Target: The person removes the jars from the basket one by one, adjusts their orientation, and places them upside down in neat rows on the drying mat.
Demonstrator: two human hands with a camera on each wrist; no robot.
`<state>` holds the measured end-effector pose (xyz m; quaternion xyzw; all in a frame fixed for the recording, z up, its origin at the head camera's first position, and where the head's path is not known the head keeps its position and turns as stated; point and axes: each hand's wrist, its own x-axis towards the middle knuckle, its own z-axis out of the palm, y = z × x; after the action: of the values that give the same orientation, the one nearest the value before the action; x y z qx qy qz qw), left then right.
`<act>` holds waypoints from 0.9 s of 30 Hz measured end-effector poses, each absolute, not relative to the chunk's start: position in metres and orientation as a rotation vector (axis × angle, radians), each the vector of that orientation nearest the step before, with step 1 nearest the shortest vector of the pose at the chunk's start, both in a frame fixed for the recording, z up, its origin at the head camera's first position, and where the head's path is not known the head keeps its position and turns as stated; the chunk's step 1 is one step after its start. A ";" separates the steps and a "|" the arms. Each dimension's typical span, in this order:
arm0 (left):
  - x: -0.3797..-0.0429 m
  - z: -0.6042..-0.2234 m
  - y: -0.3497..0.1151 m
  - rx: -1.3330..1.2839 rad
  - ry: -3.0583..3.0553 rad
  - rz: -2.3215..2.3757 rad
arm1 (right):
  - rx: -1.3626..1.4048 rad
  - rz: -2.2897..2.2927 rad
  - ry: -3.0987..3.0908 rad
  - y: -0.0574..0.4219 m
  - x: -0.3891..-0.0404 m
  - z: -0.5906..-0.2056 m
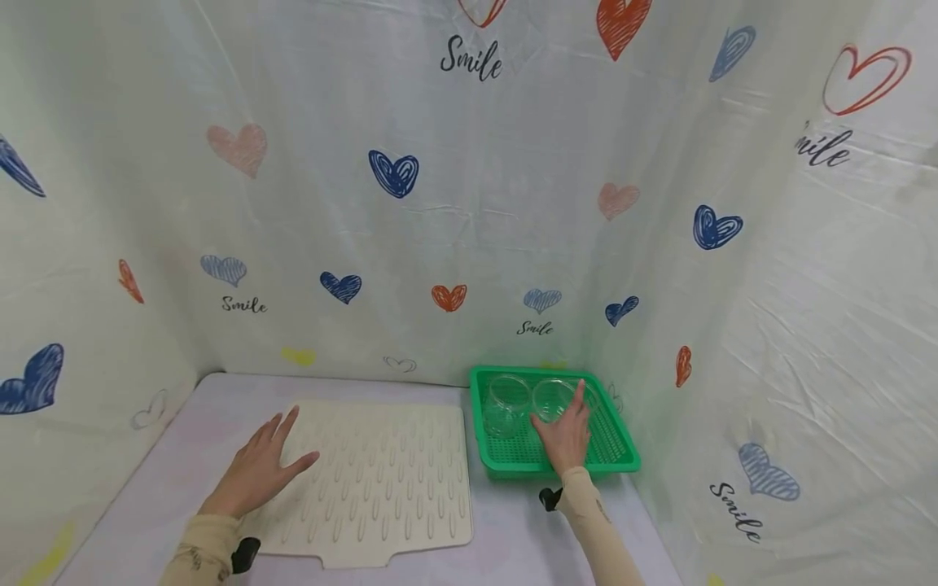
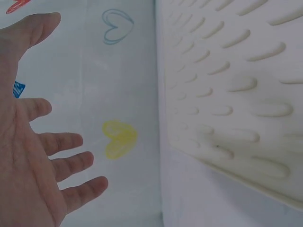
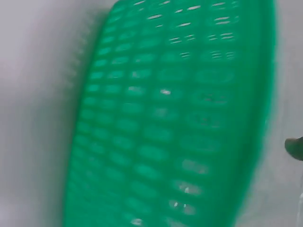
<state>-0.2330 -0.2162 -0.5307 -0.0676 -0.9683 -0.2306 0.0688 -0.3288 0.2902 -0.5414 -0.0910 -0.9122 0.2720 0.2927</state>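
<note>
The right-hand clear glass (image 1: 551,397) stands in the green basket (image 1: 522,470), between the thumb and index finger of the right hand (image 1: 567,437). Those digits are spread wide; contact with the glass cannot be confirmed, as the right wrist view is blurred and shows no glass. A second clear glass (image 1: 506,395) sits in the basket just left of that hand. Judged from this position, a sound grip calls for thumb and fingers set low on opposite walls, pressure even and light, since the smooth wall may slip; a straight lift should avoid knocking the neighbouring glass or the basket rim. The left hand (image 1: 256,474), fingers apart and holding nothing, hovers by the left edge of the ribbed cream mat (image 1: 381,480), which lies on the bench (image 1: 506,541) between the hands. A heart-printed curtain (image 1: 469,228) hangs beyond both hands.
</note>
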 end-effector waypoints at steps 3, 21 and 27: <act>-0.235 -0.527 -0.214 -0.206 -2.911 -0.691 | -0.138 0.666 -2.353 0.283 -0.327 -0.529; -0.234 -0.511 -0.199 -0.293 -2.845 -0.737 | 0.408 0.357 -2.075 0.223 -0.286 -0.446; -0.231 -0.511 -0.198 -0.274 -2.846 -0.746 | 0.602 0.242 -2.034 0.200 -0.275 -0.429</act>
<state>-0.2313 -0.1983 -0.5105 -0.0922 -0.9589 -0.2515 0.0932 -0.2753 0.2004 -0.4293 0.2471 -0.8346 0.0992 0.4823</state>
